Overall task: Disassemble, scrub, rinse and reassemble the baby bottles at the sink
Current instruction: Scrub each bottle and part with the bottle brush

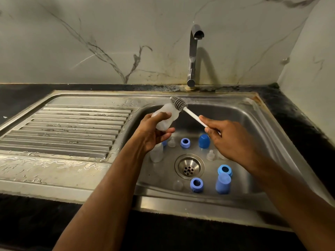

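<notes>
My left hand (pixel 154 133) grips a clear baby bottle (pixel 167 114) tilted over the steel sink (pixel 253 124), its mouth up and to the right. My right hand (pixel 228 140) holds the white handle of a bottle brush (pixel 178 104); its grey bristle head lies at the bottle's mouth. On the sink floor stand another clear bottle (pixel 156 153), blue collar rings (pixel 185 143) (pixel 196 184) (pixel 224 170), blue caps (pixel 204 141) (pixel 223 183) and clear nipples (pixel 171 142) (pixel 210 155).
The tap (pixel 193 57) rises behind the basin with no water running. A wet ribbed drainboard (pixel 68 129) lies to the left. The drain strainer (pixel 188 166) sits mid-basin. Dark countertop (pixel 299 120) surrounds the sink, with marble wall behind and to the right.
</notes>
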